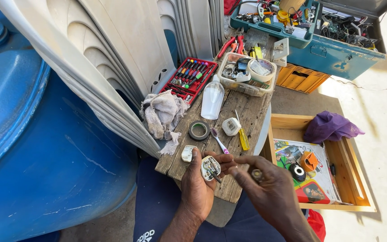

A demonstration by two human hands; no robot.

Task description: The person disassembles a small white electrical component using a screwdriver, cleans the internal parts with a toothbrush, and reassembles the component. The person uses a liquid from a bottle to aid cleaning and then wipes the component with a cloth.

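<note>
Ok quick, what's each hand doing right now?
Left hand: closed on an opened white plug.
Right hand: pinching a small cylindrical part.

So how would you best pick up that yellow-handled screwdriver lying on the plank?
Probably by the yellow handle, the thick end nearest the person, coming straight down from above. The screwdriver lies flat with its thin shaft pointing away toward the clear tub, and the white plug crowds its left.
</note>
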